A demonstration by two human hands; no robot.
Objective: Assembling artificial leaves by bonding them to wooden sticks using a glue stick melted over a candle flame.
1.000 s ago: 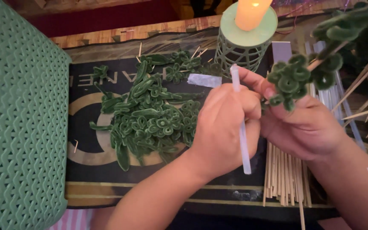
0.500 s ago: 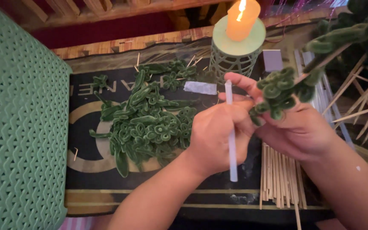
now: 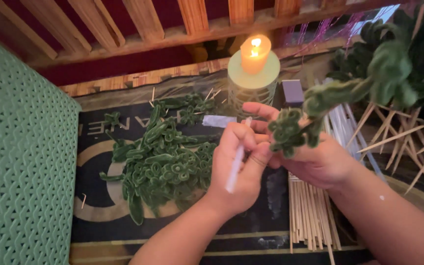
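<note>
My left hand (image 3: 239, 169) grips a thin white stick (image 3: 235, 164) that points up toward the curled piece. My right hand (image 3: 317, 159) pinches a dark green fuzzy curled piece (image 3: 290, 131) at its fingertips, close to the tip of the white stick. The two hands touch in the middle of the view. A heap of green fuzzy curled pieces (image 3: 160, 162) lies to the left of my left hand on a black mat (image 3: 94, 196).
A lit candle (image 3: 254, 53) stands on a pale green wire holder (image 3: 251, 86) just behind the hands. Thin wooden sticks (image 3: 307, 216) lie under my right hand. Finished green stems on skewers (image 3: 398, 68) crowd the right. A green woven basket wall (image 3: 20, 172) fills the left. Wooden slats (image 3: 192, 14) run along the back.
The view has tilted up, showing more of the slats. My hands have closed together and the white stick has shifted left, now slanting toward the curled piece.
</note>
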